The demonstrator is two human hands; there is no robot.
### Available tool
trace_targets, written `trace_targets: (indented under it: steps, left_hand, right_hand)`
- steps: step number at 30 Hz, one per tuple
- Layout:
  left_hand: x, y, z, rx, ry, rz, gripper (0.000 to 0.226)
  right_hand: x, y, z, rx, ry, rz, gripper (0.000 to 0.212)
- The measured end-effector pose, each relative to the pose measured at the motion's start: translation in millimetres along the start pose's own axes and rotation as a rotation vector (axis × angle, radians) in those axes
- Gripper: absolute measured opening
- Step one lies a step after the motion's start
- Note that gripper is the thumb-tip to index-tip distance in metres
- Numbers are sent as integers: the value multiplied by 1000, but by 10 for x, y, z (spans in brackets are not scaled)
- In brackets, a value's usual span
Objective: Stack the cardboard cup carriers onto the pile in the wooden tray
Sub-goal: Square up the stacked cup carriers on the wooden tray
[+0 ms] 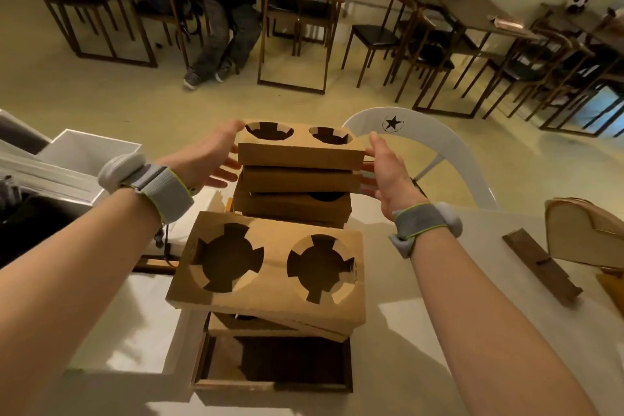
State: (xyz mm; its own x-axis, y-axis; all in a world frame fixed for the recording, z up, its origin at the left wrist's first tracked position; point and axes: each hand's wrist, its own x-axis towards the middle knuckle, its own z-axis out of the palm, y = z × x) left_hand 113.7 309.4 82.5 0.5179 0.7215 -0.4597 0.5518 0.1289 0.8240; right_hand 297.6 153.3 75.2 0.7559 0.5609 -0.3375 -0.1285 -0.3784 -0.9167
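A brown cardboard cup carrier (299, 155) with two round holes tops a far stack of carriers (293, 207). My left hand (206, 159) clasps its left end, thumb on top and fingers spread below. Against its right end presses my right hand (388, 172), fingers reaching down to the carrier underneath. Closer to me a wooden tray (270, 386) holds a tilted pile, with a two-hole carrier (270, 267) lying askew on top. Both wrists wear grey bands.
A white chair (425, 135) with a black star stands behind the white table (472, 314). A dark wooden strip (540, 263) and a brown paper item (584, 233) lie at right. A white box (87, 149) sits at left. A person sits among dark tables beyond.
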Motion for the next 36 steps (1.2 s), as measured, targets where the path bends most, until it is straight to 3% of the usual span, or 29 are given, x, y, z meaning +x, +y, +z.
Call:
trace_targets:
  steps: [6,10,13,18,23,36]
  left_hand:
    - [-10,-18,60,29,2,142,34]
    - [-15,-10,-10,52,73,242,39]
    - [-40,-110,-49,68,27,285,44]
    - [-59,-281,-50,55,-15,285,41]
    - [-95,-339,-93,124,-52,266,34]
    - [-140,-460,-133,268,16,386,40]
  right_hand:
    - [-30,17,71,-34,-1,-47,24]
    - [-105,108,62,-70,11,-152,37]
    - [-163,228,60,-104,36,-177,49]
    - [-237,410,48,-156,40,-232,37]
    - [-275,488,15,-182,34,-253,43]
    - [-300,618,-26,-223,116,-373,31]
